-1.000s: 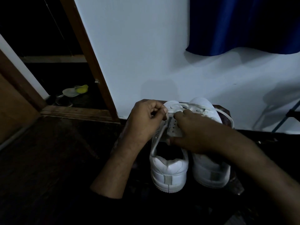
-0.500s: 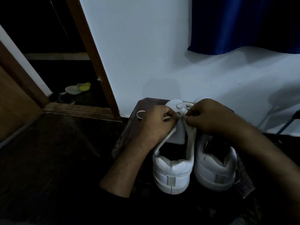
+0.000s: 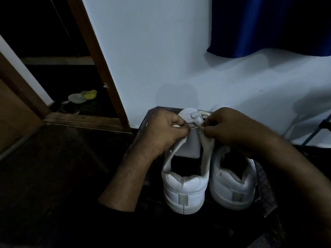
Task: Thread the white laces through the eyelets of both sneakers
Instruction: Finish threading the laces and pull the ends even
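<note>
Left hand (image 3: 163, 128) grip pinches white lace (image 3: 194, 128); right hand (image 3: 231, 127) grip pinches same lace over left sneaker (image 3: 186, 178).

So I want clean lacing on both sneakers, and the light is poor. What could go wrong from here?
1. Both hands, left and right, pinch the lace over the left sneaker; in this dim light an eyelet could be skipped.
2. The lace loops near the toe and might go in twisted.
3. The right sneaker sits close beside it, so a pull could nudge it.
</note>
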Demonstrator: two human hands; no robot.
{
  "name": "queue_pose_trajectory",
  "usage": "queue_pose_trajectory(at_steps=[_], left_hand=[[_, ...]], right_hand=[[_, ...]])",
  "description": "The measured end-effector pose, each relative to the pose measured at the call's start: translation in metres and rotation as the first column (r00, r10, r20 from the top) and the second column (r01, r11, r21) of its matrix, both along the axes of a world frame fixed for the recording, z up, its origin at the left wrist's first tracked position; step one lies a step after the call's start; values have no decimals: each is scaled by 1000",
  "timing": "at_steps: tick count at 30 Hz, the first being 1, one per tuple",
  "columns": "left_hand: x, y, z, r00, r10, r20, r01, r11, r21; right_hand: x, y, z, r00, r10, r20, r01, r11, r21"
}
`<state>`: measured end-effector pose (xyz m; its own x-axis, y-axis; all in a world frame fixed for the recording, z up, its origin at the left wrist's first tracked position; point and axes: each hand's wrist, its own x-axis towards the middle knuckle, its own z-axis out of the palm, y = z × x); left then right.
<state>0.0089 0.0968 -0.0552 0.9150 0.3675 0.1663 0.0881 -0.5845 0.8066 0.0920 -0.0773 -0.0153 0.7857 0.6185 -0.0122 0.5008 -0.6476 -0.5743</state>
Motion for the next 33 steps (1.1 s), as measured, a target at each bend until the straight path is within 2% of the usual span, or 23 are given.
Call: queue_pose_trajectory(at_steps=[5,10,19,25,33], left_hand=[[-5,3,3,1000,8,-2,-8,1000,-25],[-1,6,-2,999,-14,38,13,999,34],[6,-9,-3,997,-10,70,7,999,41],[9,-8,-10,995,43,87,-35,994,-100],[5,-8,-7,998,-7,63,12,996,-85]], right_hand=[[-1,0,2,1000,2,-8,-1,1000,19],[-1,0,3,1000,-6,-15,6,1000,18],[3,1,-1,1000,16,-2,-16,1000,8],[6,1,-2,998,32,-45,-33,999,-18],[5,0,-1,999,28,-38,-28,1000,-3]])
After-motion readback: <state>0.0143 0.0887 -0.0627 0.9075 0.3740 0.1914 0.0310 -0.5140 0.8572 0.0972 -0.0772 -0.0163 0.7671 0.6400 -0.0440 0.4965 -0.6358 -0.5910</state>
